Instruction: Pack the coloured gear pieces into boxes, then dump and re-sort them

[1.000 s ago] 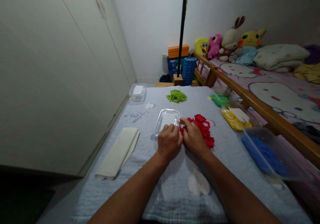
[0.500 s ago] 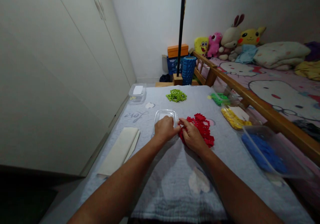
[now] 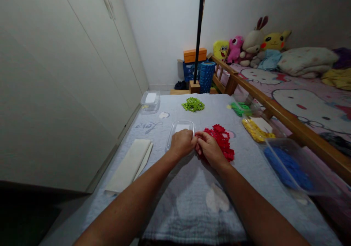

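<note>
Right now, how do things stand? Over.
Left hand over clear container. Right hand close beside, at red pieces. Grips unclear. Left hand partly hides container.

our forearms [image 3: 139, 193], which were bare down to the bottom edge, broad there and slimmer at our wrists [image 3: 173, 155], our bare left hand [image 3: 183, 142] with its rounded back, our bare right hand [image 3: 210, 148], a dark strip [image 3: 192, 243] between our forearms that we could not identify as clothing

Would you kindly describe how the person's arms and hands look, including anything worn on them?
The left hand and right hand are ungloved; no rings, watches or bracelets show. The left forearm and right forearm are bare, with no sleeves in view.
</note>
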The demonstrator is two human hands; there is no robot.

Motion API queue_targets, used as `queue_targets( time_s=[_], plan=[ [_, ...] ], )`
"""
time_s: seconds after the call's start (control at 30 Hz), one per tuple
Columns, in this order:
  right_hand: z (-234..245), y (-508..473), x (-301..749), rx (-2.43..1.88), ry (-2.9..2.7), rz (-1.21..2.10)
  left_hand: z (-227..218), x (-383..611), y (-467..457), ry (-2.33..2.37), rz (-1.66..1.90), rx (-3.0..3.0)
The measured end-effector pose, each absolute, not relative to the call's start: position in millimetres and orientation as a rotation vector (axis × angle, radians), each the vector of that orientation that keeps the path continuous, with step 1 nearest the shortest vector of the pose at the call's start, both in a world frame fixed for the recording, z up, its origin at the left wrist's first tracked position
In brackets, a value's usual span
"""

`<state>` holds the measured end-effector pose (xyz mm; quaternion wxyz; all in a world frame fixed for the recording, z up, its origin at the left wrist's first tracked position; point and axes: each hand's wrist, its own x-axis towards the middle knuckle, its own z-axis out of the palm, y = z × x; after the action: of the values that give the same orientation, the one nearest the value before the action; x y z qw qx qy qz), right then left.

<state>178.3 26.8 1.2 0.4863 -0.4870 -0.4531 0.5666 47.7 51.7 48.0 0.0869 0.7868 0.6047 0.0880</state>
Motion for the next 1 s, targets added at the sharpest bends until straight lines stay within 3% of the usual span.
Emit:
queue_targets(
  time_s=[1.0],
  plan=[
    [7,30,189,-1.048,-0.970,1.694,52,34,32,1.543,0.364,2.416]
  ],
)
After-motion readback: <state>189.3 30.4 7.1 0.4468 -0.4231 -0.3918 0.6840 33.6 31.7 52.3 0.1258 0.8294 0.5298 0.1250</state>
